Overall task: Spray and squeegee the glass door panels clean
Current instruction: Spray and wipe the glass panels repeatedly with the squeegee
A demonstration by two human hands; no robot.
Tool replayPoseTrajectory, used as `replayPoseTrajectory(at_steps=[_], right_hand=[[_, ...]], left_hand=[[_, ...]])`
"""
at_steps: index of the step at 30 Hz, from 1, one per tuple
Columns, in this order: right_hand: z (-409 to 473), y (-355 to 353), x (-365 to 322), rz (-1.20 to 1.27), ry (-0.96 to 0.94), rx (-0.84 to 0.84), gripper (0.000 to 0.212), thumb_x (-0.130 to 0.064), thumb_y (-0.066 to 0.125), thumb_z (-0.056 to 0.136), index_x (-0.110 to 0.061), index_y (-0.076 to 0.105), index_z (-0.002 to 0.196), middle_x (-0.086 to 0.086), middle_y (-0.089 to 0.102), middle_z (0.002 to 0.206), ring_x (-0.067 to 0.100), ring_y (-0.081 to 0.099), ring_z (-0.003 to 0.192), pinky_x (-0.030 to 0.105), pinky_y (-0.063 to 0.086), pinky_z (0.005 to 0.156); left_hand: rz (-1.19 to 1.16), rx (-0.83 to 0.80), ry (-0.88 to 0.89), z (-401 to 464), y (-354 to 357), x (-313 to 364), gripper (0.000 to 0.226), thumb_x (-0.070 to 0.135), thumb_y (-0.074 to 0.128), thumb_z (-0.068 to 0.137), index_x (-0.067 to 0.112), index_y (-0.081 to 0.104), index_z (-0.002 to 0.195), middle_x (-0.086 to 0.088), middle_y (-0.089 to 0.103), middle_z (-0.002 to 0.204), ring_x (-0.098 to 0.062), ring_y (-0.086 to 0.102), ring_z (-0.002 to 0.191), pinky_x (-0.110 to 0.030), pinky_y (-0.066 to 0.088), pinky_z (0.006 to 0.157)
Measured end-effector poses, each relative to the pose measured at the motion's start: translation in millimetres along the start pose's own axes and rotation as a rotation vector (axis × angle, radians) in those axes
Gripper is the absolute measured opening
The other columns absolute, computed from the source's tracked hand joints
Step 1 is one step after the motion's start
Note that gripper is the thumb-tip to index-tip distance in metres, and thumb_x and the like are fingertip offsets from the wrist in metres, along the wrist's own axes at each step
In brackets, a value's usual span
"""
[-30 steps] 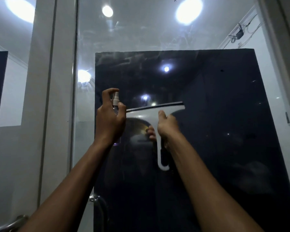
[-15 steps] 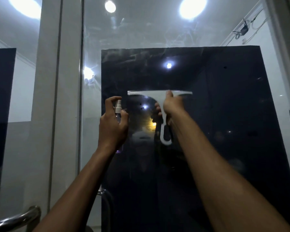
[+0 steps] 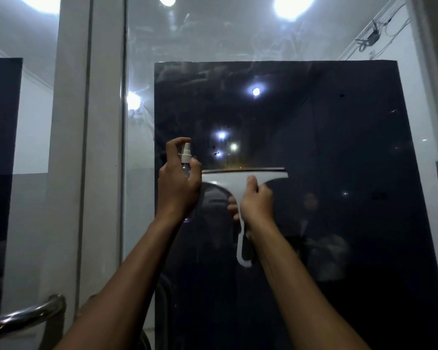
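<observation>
A pale door frame (image 3: 104, 152) and a metal handle (image 3: 28, 317) are standing left of the smeared glass panel (image 3: 314, 147), against which the right hand (image 3: 257, 202) is gripping a white squeegee (image 3: 238, 179) by its stem, while the left hand (image 3: 178, 184) is clasping a small spray bottle (image 3: 186, 157), contents indiscernible, forefinger curled above the nozzle.
</observation>
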State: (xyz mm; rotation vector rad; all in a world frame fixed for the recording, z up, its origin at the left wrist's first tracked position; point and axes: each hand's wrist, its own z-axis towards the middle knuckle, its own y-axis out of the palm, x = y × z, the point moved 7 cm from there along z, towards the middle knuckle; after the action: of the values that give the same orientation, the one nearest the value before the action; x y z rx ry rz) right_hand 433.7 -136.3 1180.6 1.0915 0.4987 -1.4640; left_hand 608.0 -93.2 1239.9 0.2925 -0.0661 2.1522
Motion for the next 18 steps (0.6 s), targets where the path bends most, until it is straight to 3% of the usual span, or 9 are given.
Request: replayPoseTrajectory(at_steps=[7,10,13,16,18], right_hand=[[59.3,30.7,-76.3,0.075,-0.033,-0.008,0.044,-0.040,0.037,0.106,-0.002,0.052,0.123,0.013,0.068,0.074,0.012,0.060,0.037,0.020,0.043,0.036],[47.3,25.0,-46.8,0.002,-0.015,0.025,0.046,-0.043,0.035,0.106,-0.003,0.052,0.123,0.013,0.069,0.074,0.011,0.061,0.038,0.020,0.043,0.035],[15.1,15.5,2.3,-0.024,-0.009,0.033,0.042,-0.041,0.034,0.107,-0.006,0.051,0.120,0.013,0.068,0.073,0.008,0.059,0.037,0.018,0.040,0.033],[-33.0,1.8,58.5,-0.039,0.047,0.002,0.042,-0.044,0.034,0.106,-0.009,0.056,0.113,0.013,0.069,0.077,0.011,0.059,0.044,0.021,0.040,0.036],[-57.6,-5.5,80.6,-0.012,0.103,-0.024,0.043,-0.046,0.034,0.105,-0.010,0.057,0.111,0.015,0.067,0.078,0.013,0.056,0.046,0.022,0.038,0.038]], left_hand=[[-0.028,0.007,0.007,-5.8,-3.9,-1.3,0.033,0.030,0.045,0.095,0.028,0.044,0.129,0.004,0.064,0.086,-0.016,0.065,0.072,-0.046,0.058,0.065],[-0.037,0.004,0.013,-13.3,-6.9,-7.7,0.030,0.022,0.048,0.100,0.025,0.045,0.130,0.009,0.062,0.084,-0.007,0.062,0.069,-0.029,0.052,0.060],[-0.049,0.007,-0.017,-27.0,-10.4,-12.3,0.031,0.016,0.050,0.102,0.022,0.045,0.132,0.002,0.060,0.081,-0.014,0.060,0.066,-0.031,0.052,0.058],[-0.064,0.025,-0.050,-45.7,-14.4,-16.7,0.033,0.013,0.051,0.102,0.019,0.045,0.134,0.009,0.059,0.087,-0.013,0.060,0.071,-0.016,0.049,0.057],[-0.069,0.025,-0.072,-59.5,-19.3,-20.0,0.034,0.013,0.050,0.102,0.019,0.044,0.135,0.007,0.060,0.093,-0.011,0.061,0.072,-0.014,0.050,0.059]])
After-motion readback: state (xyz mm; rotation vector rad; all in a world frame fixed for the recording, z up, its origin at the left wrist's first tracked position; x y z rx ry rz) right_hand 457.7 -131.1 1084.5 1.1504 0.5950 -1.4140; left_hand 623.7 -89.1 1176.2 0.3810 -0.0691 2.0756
